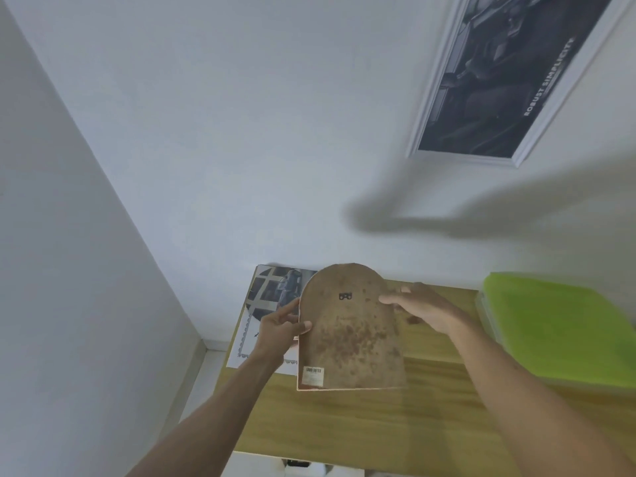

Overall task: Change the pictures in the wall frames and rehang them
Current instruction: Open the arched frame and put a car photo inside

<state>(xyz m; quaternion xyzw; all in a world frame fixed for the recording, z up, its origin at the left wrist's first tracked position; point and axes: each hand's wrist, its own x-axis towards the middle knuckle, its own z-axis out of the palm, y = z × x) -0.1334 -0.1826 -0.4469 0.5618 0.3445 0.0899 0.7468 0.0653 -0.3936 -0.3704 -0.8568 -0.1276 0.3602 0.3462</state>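
Both hands are holding an arched frame (pixel 347 328) back-side up over the table (pixel 378 425): left hand (pixel 280 330) pinching its edge, right hand (pixel 418 309) gripping the opposite side. With such light edge grips, it is risking slipping onto the prints (pixel 265 297) lying beneath.

2 hands (pixel 280 330) (pixel 421 309), 1 arched frame (pixel 351 333), 1 hung frame (pixel 509 77), 1 print (pixel 266 297), 1 green folder (pixel 564 327), 1 table (pixel 378 428).

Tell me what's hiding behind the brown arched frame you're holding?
Behind the brown arched frame, a printed picture sheet lies on the wooden table. Its left part shows; the frame and left hand cover the rest.
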